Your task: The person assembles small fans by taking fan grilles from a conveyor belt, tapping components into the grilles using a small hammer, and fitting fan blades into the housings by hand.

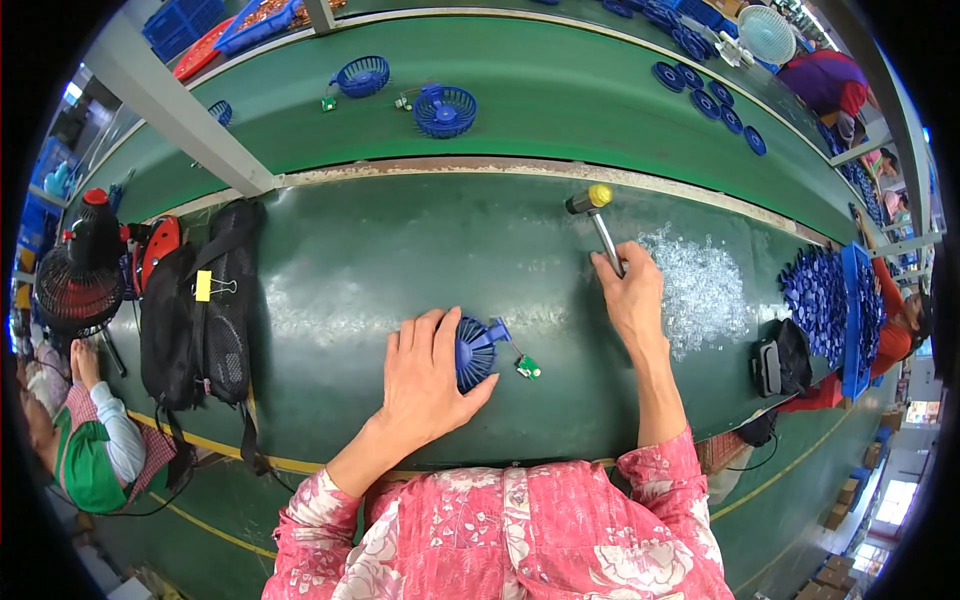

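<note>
My left hand [424, 370] is laid over a blue fan housing [475, 352] on the green bench, thumb and fingers gripping its sides and hiding part of it. A small green circuit board [528, 367] hangs off the housing by short wires and lies just to its right. My right hand [632, 290] is closed round the metal handle of a small mallet [603, 230]. The mallet's head, yellow on one face and black on the other, points away from me. Beside that hand spreads a heap of small clear plastic pieces [692, 285].
Beyond the bench, a green conveyor belt [300, 130] carries blue fan housings [444, 110] and blue discs [705, 103]. A black bag [225, 300] lies at left, near a black desk fan [80, 280]. Blue parts [812, 295] and a blue tray [855, 320] stand at right. People sit at both sides.
</note>
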The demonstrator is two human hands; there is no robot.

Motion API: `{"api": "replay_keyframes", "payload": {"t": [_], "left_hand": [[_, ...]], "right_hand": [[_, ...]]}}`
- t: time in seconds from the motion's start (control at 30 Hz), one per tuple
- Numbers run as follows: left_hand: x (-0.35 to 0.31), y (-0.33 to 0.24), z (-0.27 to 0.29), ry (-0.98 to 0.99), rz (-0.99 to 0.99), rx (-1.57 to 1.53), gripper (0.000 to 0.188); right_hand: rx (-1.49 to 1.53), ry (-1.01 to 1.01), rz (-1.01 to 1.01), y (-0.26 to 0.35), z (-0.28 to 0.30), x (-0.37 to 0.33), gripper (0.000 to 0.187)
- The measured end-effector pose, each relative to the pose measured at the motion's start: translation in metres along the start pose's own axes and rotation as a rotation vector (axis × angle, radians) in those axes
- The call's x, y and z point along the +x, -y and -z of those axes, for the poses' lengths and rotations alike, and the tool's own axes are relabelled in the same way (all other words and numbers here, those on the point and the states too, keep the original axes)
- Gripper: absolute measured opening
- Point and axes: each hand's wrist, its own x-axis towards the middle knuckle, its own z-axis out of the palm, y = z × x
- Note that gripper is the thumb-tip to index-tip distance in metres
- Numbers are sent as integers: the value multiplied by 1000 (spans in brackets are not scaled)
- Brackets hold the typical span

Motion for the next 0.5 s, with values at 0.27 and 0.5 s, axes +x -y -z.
{"api": "replay_keyframes", "payload": {"t": [0.27, 0.5], "left_hand": [[4, 2, 8, -19, -98, -362, 85], [7, -7, 7, 14, -194, -416, 86]], "right_hand": [[1277, 664, -777, 44, 30, -29, 9], [1587, 806, -994, 44, 7, -49, 24]]}}
